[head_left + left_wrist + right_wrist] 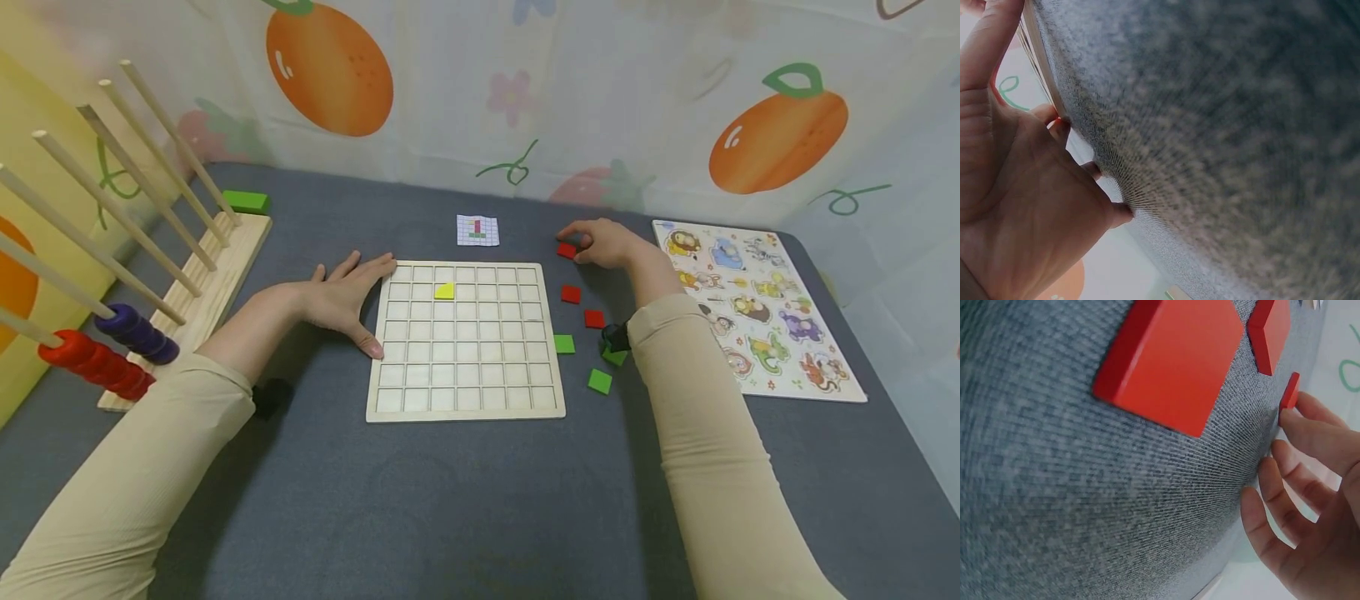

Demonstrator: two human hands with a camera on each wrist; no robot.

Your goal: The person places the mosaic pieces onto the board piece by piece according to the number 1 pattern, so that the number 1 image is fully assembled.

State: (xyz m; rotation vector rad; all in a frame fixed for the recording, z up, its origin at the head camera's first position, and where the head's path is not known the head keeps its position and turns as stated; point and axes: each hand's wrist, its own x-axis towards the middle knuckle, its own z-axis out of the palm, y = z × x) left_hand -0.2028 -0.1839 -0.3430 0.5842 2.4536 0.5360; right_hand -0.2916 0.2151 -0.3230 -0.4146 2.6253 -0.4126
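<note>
My left hand lies spread at the left side of a wooden grid board, thumb and fingertips on its edge. In the left wrist view the board shows edge-on behind the thumb. One yellow piece with a cut corner sits in the second row from the top. Beyond the board's far right corner, my right hand pinches a red square tile between thumb and index finger, low over the cloth. Nearer me are two more red tiles, one by the board and another to its right.
Several green tiles lie right of the board, one partly behind the right wrist camera. A small gridded paper card with a coloured pattern lies behind the board. An animal puzzle board is at right; a wooden peg stand with beads is at left.
</note>
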